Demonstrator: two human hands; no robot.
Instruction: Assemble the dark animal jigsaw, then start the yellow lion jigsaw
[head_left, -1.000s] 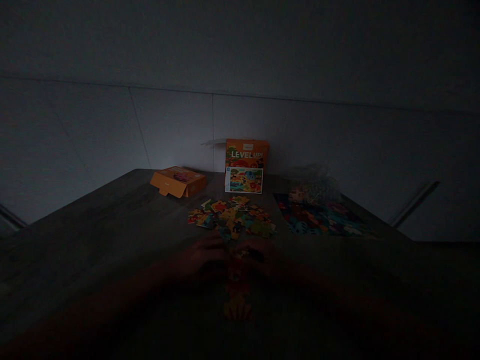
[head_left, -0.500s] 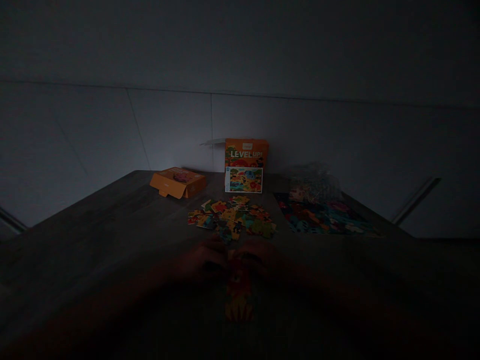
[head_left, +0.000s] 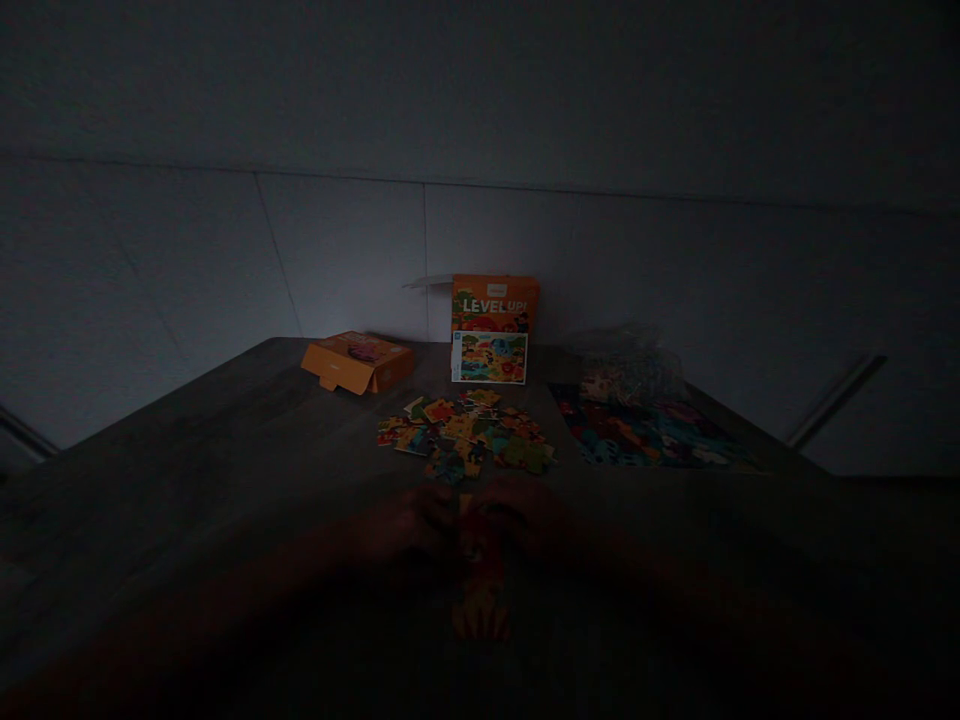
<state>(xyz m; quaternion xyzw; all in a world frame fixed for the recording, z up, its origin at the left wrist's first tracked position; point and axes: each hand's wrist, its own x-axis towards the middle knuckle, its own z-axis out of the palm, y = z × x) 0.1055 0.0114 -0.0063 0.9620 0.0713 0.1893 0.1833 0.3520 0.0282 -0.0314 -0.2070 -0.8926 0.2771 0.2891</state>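
Note:
The light is very dim, and my hands are dark shapes. A narrow strip of joined puzzle pieces (head_left: 481, 612), red above and yellow below, lies on the table close in front of me. My left hand (head_left: 409, 522) is at the upper left side of the strip, its fingers curled in against the pieces. From the other side my right hand (head_left: 525, 515) bends its fingers over the upper right edge. Both hands look closed on the puzzle pieces there, though shadow hides the fingertips. Just beyond them is a loose heap of puzzle pieces (head_left: 469, 432).
An orange box (head_left: 495, 290) stands at the back with a picture card (head_left: 490, 358) leaning on it. An open orange box (head_left: 356, 362) lies at the left. On the right, a clear plastic bag (head_left: 634, 365) rests by a colourful picture sheet (head_left: 645, 435).
Both hands have stayed at the top of the strip, with only slight finger movement. The whole view has shifted a little.

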